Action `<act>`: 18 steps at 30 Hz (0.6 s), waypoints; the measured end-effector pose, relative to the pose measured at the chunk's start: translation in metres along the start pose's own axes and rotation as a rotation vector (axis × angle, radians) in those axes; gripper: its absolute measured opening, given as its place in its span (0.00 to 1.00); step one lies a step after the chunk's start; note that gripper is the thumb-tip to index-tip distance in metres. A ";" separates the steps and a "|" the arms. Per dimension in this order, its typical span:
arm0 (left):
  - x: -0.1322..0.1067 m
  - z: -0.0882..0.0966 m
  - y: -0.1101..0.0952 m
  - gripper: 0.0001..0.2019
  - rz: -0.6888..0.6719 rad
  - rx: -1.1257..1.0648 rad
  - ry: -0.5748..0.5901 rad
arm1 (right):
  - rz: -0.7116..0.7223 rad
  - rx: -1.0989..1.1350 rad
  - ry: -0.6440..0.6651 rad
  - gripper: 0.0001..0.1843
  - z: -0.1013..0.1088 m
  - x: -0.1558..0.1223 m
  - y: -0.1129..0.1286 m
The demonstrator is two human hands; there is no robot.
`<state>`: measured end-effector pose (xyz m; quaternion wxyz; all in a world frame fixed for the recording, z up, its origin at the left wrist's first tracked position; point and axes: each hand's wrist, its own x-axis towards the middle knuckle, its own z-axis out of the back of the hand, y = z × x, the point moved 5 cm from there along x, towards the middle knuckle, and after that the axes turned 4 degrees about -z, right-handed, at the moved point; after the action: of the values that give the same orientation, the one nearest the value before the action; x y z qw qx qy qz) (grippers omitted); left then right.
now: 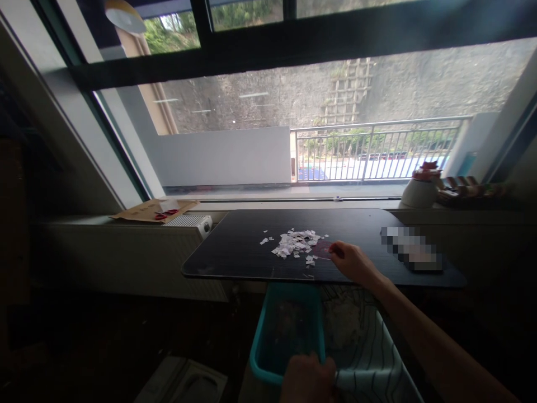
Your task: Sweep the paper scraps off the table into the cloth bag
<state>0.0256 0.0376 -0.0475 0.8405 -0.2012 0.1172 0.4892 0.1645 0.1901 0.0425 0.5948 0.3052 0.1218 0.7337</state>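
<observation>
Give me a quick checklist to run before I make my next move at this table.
1. Thin translucent purple sheet held in right hand: ok.
2. Sheet at the pile of small white paper scraps: ok, at its right side.
3. Scraps all in one pile: not ok, a few lie apart at left.
4. Left hand on teal plastic bin: ok, at the near rim.
5. Bin's far rim snug against black rectangular tabletop: cannot tell.
</observation>
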 end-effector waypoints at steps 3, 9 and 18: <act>-0.002 0.001 -0.002 0.15 -0.013 0.001 -0.008 | 0.012 0.008 0.048 0.11 0.002 -0.005 0.000; 0.000 -0.002 0.000 0.15 -0.018 0.003 -0.019 | -0.003 -0.015 0.061 0.11 0.002 -0.008 0.004; -0.002 -0.001 -0.001 0.15 -0.017 -0.002 -0.027 | -0.038 -0.005 0.013 0.12 0.007 -0.011 -0.004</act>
<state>0.0251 0.0352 -0.0474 0.8459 -0.1963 0.1037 0.4849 0.1731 0.1790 0.0427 0.6087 0.2965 0.1294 0.7244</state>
